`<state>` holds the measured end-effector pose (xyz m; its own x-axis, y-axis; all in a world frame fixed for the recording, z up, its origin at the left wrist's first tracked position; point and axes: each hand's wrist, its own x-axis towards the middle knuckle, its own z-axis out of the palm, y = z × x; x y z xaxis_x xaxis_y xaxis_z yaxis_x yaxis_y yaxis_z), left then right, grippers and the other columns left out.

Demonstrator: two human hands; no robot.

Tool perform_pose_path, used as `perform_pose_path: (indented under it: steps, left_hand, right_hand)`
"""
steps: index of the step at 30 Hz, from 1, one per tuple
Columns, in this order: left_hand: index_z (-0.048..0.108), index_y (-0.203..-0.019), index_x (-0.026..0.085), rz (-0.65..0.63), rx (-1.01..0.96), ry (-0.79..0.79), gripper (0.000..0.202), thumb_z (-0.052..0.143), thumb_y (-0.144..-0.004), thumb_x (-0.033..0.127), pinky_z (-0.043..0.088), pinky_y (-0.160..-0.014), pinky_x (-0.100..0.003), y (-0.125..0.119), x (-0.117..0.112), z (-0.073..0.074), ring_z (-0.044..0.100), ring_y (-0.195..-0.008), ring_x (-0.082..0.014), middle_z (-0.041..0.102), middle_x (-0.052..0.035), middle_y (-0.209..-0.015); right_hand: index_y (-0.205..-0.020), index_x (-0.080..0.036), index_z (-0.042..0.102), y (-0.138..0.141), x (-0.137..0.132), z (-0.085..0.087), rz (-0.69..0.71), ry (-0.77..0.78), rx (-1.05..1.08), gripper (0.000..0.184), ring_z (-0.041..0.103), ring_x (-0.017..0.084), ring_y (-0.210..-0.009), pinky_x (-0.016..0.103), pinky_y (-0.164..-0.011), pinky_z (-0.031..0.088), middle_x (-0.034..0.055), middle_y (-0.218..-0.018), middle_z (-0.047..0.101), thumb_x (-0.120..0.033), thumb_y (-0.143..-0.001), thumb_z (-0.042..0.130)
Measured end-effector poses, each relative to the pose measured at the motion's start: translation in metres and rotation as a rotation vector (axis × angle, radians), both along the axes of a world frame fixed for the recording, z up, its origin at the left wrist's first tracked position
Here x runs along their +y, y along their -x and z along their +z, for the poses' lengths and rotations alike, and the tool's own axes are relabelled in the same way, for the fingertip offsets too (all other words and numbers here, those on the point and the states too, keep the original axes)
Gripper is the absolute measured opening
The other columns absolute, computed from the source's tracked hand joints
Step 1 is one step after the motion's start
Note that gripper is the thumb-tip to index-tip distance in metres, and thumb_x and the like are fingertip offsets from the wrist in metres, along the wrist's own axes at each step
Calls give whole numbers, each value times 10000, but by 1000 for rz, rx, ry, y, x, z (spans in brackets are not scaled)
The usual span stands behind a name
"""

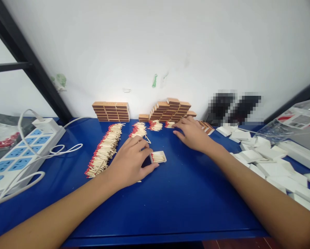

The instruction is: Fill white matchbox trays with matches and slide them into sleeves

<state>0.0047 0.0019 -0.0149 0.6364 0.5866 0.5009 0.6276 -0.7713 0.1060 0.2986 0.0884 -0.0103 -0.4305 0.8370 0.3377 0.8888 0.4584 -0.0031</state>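
A small white matchbox tray [158, 158] with red-tipped matches in it rests on the blue table. My left hand [131, 160] is at its left end, thumb along the near side and index finger at the far left corner, gripping it. Farther back, my right hand [192, 134] has its fingers apart, the fingertips beside a small pile of matches [170, 124]. Between the hands lie two more match piles [155, 125] [138, 129]. Left of my left hand stretches a long heap of matches [105, 148], partly hidden by the wrist.
Closed matchboxes stand stacked along the wall, in a left stack [110, 111] and a larger middle stack [172, 110]. Many white trays [264, 155] spread over the right side. A power strip [22, 155] with looped white cable lies at left; a plastic bag [292, 117] is at far right.
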Motion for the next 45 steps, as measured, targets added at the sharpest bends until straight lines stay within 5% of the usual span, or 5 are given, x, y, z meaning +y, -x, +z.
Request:
perform_pose_path:
  steps: [8,20,26,32,45]
  left_hand:
    - [760,-1071,167,-10,2,5,304,714,-979,453,513,-983,-471,0,0,1,616,-1086,-282,710,-92,-1070]
    - [761,-1086,179,-4,3,6,303,715,-978,458,518,-967,-468,-1,0,0,625,-1091,-286,709,-93,-1066]
    - [763,-1082,170,-24,-4,15,306,709,-982,454,517,-983,-464,-1,-1,0,621,-1082,-279,708,-93,-1060]
    - [759,-1072,179,-10,2,15,295,719,-975,455,520,-966,-474,-1,0,0,619,-1076,-283,710,-96,-1058]
    - [761,-1062,174,-9,4,11,298,718,-975,455,519,-958,-467,0,0,0,627,-1073,-280,710,-90,-1054]
  right_hand:
    - [-1318,-150,736,0,5,-7,-8,28,-53,399,504,367,-1110,503,-941,413,192,-1152,671,-309,-1047,490]
    - [-960,-180,730,1,10,-8,31,-15,-23,216,517,338,-1045,458,-915,414,164,-1009,673,-260,-1012,537]
    - [-1129,-176,727,4,9,-7,46,-6,-3,241,512,349,-1077,465,-932,410,173,-1078,687,-276,-1023,535]
    - [-941,-171,722,6,9,-5,59,25,-14,225,525,330,-1015,455,-915,419,176,-1003,671,-252,-1013,524]
    - [-909,-187,687,3,-2,1,125,122,65,183,561,315,-1009,441,-905,452,147,-972,685,-273,-998,552]
